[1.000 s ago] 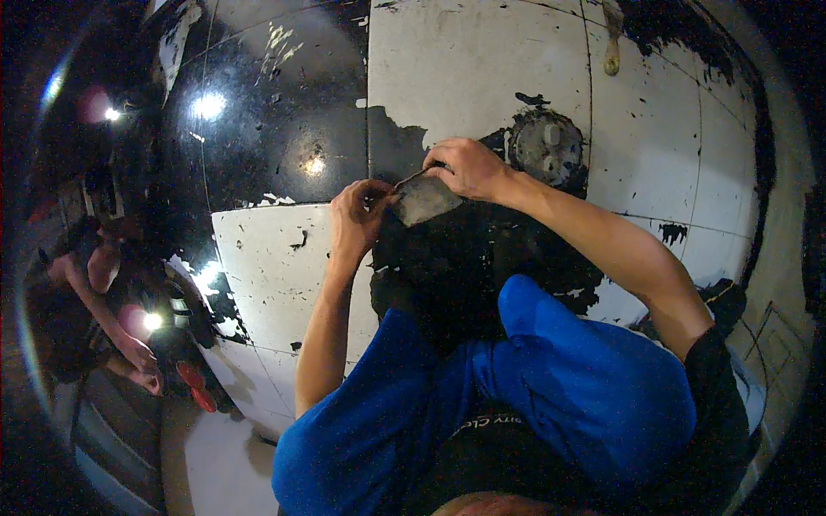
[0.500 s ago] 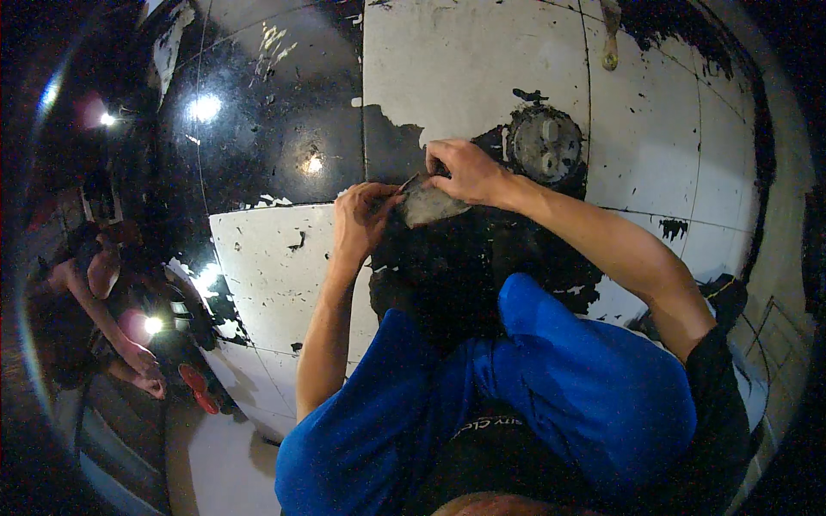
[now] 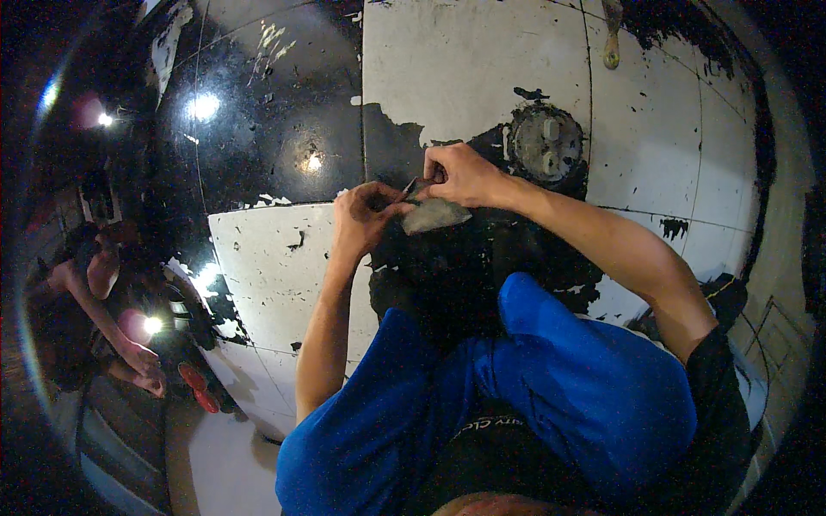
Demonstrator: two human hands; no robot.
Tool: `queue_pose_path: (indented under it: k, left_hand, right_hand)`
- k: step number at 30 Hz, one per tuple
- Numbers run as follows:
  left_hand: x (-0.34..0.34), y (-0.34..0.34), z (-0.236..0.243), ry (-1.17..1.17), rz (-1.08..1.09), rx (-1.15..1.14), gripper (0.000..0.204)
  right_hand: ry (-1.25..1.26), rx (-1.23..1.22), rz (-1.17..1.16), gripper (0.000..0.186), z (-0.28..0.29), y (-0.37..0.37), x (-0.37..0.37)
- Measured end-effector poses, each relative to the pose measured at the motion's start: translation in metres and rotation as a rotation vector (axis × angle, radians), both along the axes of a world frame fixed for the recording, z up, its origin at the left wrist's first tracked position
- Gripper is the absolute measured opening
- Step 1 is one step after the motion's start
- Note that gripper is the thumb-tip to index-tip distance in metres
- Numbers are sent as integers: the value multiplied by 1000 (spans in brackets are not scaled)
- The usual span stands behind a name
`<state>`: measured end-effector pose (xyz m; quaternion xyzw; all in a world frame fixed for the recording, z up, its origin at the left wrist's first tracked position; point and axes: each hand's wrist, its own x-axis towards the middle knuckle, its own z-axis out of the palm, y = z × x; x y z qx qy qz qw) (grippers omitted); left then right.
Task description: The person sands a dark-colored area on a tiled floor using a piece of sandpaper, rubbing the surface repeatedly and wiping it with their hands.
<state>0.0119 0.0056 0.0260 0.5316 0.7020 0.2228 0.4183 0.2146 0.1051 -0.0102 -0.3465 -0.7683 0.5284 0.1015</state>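
Both of my hands meet over a dark patch on the white-tiled surface [image 3: 473,60]. My left hand [image 3: 360,219] is closed, its fingertips pinching the thin raised edge of a grey, sheet-like piece [image 3: 434,218]. Opposite it, my right hand [image 3: 465,176] has curled fingers pinching the same piece at the raised edge. The piece's broad, dull part lies below the fingertips. Just beyond my right hand is a round grey fixture [image 3: 544,142] with two pale knobs, set within a black-smeared area.
Glossy black tiles [image 3: 267,112] reflect lights on the left. Another person [image 3: 103,301] is at the far left, hands low beside red footwear [image 3: 198,387]. My blue-clad knees border the dark patch from below. A yellowish elongated item [image 3: 611,43] is at the top right.
The grey piece's edge appears more folded upward between my fingertips, and its broad part sits slightly right and lower. My left hand has shifted slightly rightward. The other person's hands are nearly unchanged.
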Motion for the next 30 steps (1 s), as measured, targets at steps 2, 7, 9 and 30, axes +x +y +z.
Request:
queue_pose_path:
  k: [2, 7, 9, 30]
  left_hand:
    - [0, 1, 1, -45, 50, -49, 25]
    - [-4, 1, -3, 57, 35, -68, 27]
    - [-5, 0, -5, 84, 41, -71, 28]
    - [4, 4, -10, 68, 67, -2, 33]
  right_hand:
    - [-26, -52, 1, 38, 2, 2, 5]
    - [-17, -45, 25, 36, 5, 1, 5]
    - [7, -5, 31, 34, 3, 1, 6]
    - [14, 81, 99, 21, -2, -8, -4]
